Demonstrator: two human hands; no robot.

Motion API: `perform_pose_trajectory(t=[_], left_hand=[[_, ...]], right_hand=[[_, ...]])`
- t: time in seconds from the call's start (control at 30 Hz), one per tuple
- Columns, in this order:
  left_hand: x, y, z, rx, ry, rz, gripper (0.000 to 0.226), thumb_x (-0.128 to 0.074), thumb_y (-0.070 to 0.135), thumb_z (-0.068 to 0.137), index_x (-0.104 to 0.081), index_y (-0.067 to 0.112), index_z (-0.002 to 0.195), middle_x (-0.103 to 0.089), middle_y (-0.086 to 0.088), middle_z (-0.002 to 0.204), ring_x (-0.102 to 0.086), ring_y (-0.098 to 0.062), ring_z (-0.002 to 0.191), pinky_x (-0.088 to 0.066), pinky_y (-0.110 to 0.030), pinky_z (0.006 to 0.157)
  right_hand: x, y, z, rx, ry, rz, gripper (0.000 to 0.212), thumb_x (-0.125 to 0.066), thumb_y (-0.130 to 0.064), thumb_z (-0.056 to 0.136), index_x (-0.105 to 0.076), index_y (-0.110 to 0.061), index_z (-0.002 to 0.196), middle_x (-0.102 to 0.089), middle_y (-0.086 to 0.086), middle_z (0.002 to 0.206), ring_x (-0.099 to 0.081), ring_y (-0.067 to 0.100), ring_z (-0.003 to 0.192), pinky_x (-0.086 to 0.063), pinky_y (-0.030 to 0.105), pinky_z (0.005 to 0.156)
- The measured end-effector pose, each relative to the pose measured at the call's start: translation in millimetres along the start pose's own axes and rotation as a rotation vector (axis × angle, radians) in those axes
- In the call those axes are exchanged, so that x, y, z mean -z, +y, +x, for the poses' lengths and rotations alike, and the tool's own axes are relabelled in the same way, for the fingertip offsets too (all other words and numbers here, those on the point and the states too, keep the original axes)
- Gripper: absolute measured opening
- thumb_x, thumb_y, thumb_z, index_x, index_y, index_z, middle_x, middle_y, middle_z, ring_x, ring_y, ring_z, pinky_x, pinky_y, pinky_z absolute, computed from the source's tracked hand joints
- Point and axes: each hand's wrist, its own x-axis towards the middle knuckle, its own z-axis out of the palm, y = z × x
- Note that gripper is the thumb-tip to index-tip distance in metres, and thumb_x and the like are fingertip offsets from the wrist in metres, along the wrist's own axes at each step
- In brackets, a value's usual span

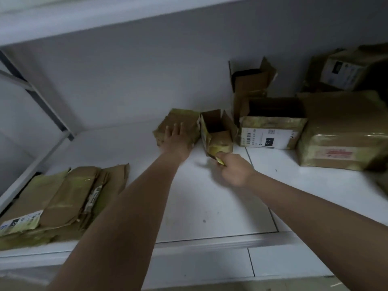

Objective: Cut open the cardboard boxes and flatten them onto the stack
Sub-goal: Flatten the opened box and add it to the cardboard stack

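A stack of flattened boxes [63,198] lies at left on the white floor [210,206]; the left hand [175,139] rests with spread fingers on a closed taped box [184,119]; the right hand [235,171] grips the flap of a small open box [218,133]; further boxes [273,131] stand beyond.

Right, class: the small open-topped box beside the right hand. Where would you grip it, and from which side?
Grip the small open box by a top rim wall, coming from above. Its mouth faces up and its flaps stand open, so the fingers can go inside with the thumb outside. The sealed box under the left hand and a labelled box probably crowd its sides.
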Motion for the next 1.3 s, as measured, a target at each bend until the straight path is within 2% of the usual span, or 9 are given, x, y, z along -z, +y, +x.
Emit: perform_pose_trajectory(t=[0.1, 0.2, 0.4, 0.6, 0.77, 0.93, 1.03, 1.13, 1.3], left_hand=[[1.8, -6.9, -2.3, 0.086, 0.005, 0.088, 0.068, -0.047, 0.028, 0.099, -0.007, 0.027, 0.155, -0.008, 0.005, 0.162, -0.008, -0.022, 0.149, -0.030, -0.047, 0.111], [6.0, -18.6, -15.6, 0.147, 0.061, 0.050, 0.062, -0.046, 0.022, 0.098, -0.018, 0.025, 0.153, -0.019, 0.003, 0.160, -0.019, -0.022, 0.147, -0.034, -0.042, 0.110], [21.4, -63.6, -56.4, 0.109, 0.090, -0.067, 0.044, -0.050, 0.014, 0.093, -0.045, 0.017, 0.137, -0.054, -0.013, 0.131, -0.054, -0.033, 0.117, -0.045, -0.040, 0.092], [21.3, -84.0, -94.3, -0.151, 0.078, -0.265, 0.044, -0.063, 0.002, 0.084, -0.057, 0.010, 0.128, -0.050, -0.011, 0.141, -0.045, -0.030, 0.131, -0.034, -0.036, 0.110], [20.8, -92.7, -121.1, -0.216, 0.119, -0.265, 0.057, -0.038, -0.021, 0.071, -0.063, 0.009, 0.113, -0.052, -0.007, 0.141, -0.029, -0.023, 0.143, -0.020, -0.027, 0.116], [26.2, -90.0, -141.4, -0.237, 0.100, -0.265, 0.057, -0.035, -0.021, 0.072, -0.067, 0.009, 0.108, -0.055, -0.006, 0.138, -0.031, -0.021, 0.142, -0.010, -0.003, 0.100], [21.9, -83.8, -151.0, -0.278, 0.115, -0.311, 0.052, -0.035, -0.021, 0.078, -0.067, 0.006, 0.110, -0.061, -0.006, 0.129, -0.030, -0.027, 0.142, -0.015, -0.008, 0.102], [15.4, -83.5, -159.8, -0.308, 0.115, -0.333, 0.048, -0.038, -0.018, 0.081, -0.066, 0.007, 0.111, -0.063, -0.003, 0.124, -0.028, -0.030, 0.142, -0.022, -0.017, 0.105], [22.2, -89.0, -176.7, -0.445, 0.147, -0.328, 0.043, -0.052, -0.006, 0.081, -0.064, 0.010, 0.119, -0.061, -0.006, 0.126, -0.047, -0.026, 0.127, -0.041, -0.041, 0.104]], right_hand=[[0.2, 3.1, 9.4, 0.049, -0.066, 0.054, 0.048, -0.041, -0.021, 0.094, -0.042, -0.034, 0.140, -0.054, 0.010, 0.131, -0.054, 0.031, 0.114, -0.044, 0.031, 0.089], [1.1, -1.0, 17.5, 0.070, -0.069, 0.024, 0.054, -0.039, -0.022, 0.095, -0.031, -0.039, 0.145, -0.052, 0.010, 0.133, -0.055, 0.032, 0.113, -0.045, 0.030, 0.086], [2.5, -8.3, 18.8, -0.026, 0.047, 0.143, 0.028, -0.039, -0.018, 0.097, -0.051, -0.015, 0.122, -0.059, 0.018, 0.109, -0.059, 0.034, 0.093, -0.052, 0.041, 0.081], [-3.9, -15.6, 3.1, -0.062, 0.079, 0.257, 0.017, -0.038, -0.021, 0.097, -0.053, -0.015, 0.100, -0.060, 0.015, 0.097, -0.062, 0.035, 0.083, -0.055, 0.047, 0.076], [-9.4, -34.0, -15.6, -0.138, 0.063, 0.366, 0.018, -0.037, -0.020, 0.097, -0.055, -0.016, 0.100, -0.060, 0.015, 0.100, -0.064, 0.035, 0.085, -0.056, 0.045, 0.076], [-17.4, -70.9, -38.1, -0.146, 0.013, 0.701, 0.031, -0.036, -0.027, 0.103, -0.044, -0.021, 0.132, -0.059, 0.009, 0.111, -0.066, 0.023, 0.074, -0.049, 0.029, 0.054], [-18.8, -92.1, -44.3, -0.059, 0.057, 0.822, 0.029, -0.035, -0.025, 0.103, -0.036, -0.023, 0.132, -0.059, 0.005, 0.103, -0.062, 0.019, 0.064, -0.047, 0.028, 0.053], [-24.8, -101.6, -49.4, -0.010, 0.065, 0.734, 0.024, -0.036, -0.020, 0.102, -0.036, -0.025, 0.126, -0.051, 0.003, 0.108, -0.057, 0.022, 0.077, -0.047, 0.030, 0.055], [-36.6, -98.4, -58.3, -0.102, 0.086, 0.593, 0.023, -0.039, -0.020, 0.101, -0.057, -0.010, 0.111, -0.059, 0.015, 0.104, -0.060, 0.036, 0.097, -0.051, 0.047, 0.085]])
